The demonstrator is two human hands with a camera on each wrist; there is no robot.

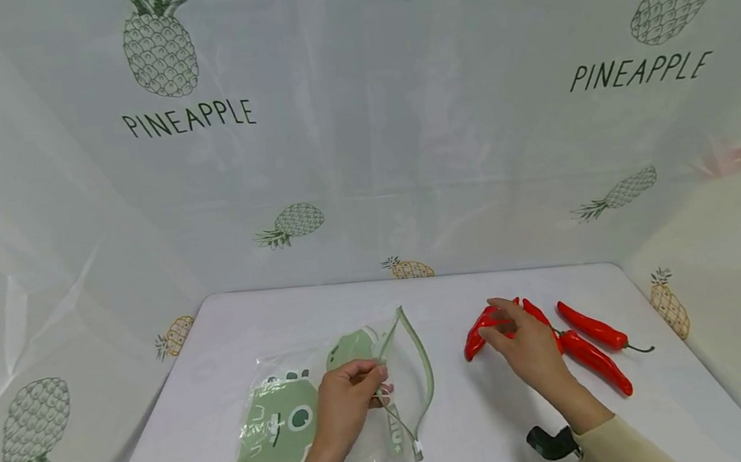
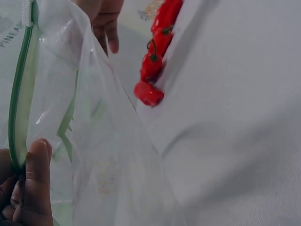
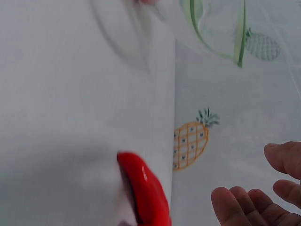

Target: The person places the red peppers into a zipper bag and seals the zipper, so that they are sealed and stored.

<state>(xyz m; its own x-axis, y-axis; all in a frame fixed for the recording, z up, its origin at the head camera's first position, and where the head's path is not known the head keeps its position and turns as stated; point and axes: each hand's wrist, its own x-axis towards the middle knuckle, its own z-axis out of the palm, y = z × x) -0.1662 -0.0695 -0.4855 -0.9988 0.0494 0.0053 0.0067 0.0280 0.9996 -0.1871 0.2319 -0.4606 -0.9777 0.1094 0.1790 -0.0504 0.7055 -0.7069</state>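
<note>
My left hand [image 1: 349, 402] pinches the rim of a clear zip bag [image 2: 117, 155] with green print. The bag's green zip strip [image 1: 427, 366] bows outward to the right, so its mouth gapes; a pale slider [image 2: 27, 13] sits on the strip. Over the left end of a group of red chili peppers [image 1: 597, 365] hovers my right hand [image 1: 532, 350], thumb and fingers spread apart with nothing between them. In the right wrist view one red pepper [image 3: 146, 193] lies beside that hand's fingers [image 3: 230, 207]. Part of the peppers is hidden behind the right hand.
Left of my left hand lies a clear packet with a green cartoon face [image 1: 278, 428] on the white table [image 1: 491, 460]. A pepper with a long stem [image 1: 597, 329] lies at the far right. A pineapple-printed curtain [image 1: 400, 139] surrounds the table's back and sides.
</note>
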